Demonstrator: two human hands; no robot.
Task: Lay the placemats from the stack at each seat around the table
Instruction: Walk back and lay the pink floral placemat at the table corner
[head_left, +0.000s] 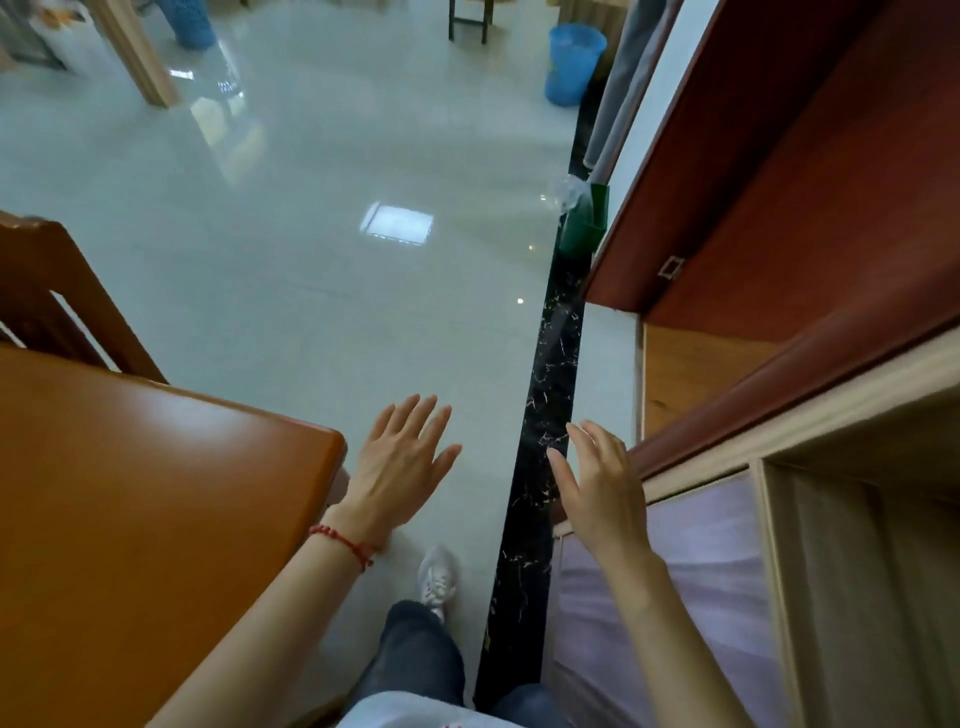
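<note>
Placemats are nowhere in my view — neither stack nor laid mat. My left hand (400, 457) hangs just off the worktop (145, 493) corner, my right hand (597, 488) farther away — both released, holding nothing.

One head view only, worn high and tilted steeply down and forward, wide-angled so edges bend. It looks along the floor (311, 270), close over both hands (400, 462) at 6 o'clock. The worktop (130, 493) corner fills 8 o'clock, a chair (57, 301) sits at 9, a door (779, 171) at 2, a blue bin (574, 62) far off near 1
</note>
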